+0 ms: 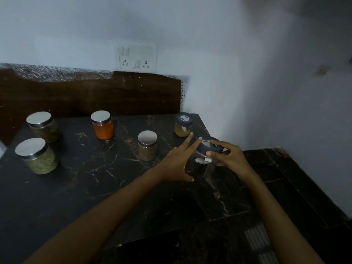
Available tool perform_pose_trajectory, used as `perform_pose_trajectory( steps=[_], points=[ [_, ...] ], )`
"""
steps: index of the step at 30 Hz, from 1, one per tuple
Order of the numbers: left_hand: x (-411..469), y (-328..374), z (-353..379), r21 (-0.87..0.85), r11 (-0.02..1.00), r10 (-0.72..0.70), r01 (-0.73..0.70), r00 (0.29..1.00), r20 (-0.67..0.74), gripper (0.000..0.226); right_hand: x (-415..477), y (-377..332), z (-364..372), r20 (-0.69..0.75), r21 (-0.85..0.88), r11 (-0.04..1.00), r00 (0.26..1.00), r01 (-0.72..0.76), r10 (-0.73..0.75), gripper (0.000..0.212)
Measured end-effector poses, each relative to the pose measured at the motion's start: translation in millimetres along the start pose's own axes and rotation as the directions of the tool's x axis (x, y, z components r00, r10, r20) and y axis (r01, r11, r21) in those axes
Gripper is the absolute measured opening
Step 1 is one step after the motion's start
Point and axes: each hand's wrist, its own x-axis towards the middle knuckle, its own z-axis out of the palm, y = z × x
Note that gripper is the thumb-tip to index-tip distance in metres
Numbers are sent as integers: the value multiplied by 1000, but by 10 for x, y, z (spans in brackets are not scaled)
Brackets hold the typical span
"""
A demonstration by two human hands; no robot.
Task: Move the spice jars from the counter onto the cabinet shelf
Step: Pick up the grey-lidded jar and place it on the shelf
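On the dark marble counter (80, 187) stand several spice jars with steel lids: a green-filled jar (38, 156), a brown one (44, 126), an orange one (102, 125) and a small brown one (147, 145). A blue-lidded jar of yellow powder (182, 124) stands at the back right. My right hand (227, 156) grips a clear jar with a blue lid (207, 149), tilted above the counter's right edge. My left hand (178, 162) touches that jar's left side, fingers spread, one fingertip on the lid. No cabinet shelf is visible.
A wooden backsplash (85, 96) runs behind the counter. A white switchboard with sockets (137, 57) hangs on the wall. A lower dark ledge (282, 168) lies right of the counter, beside the white side wall. A ribbed grey object (257, 237) lies below.
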Motion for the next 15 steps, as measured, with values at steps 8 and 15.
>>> perform_pose_trajectory(
  steps=[8, 15],
  points=[
    [-532, 125, -783, 136, 982, 157, -127, 958, -238, 125, -113, -1013, 128, 168, -69, 979, 970, 192, -178, 32],
    [-841, 201, -1216, 72, 992, 118, -99, 936, -332, 121, -208, -1457, 385, 233, -89, 955, 938, 282, -255, 33]
  ],
)
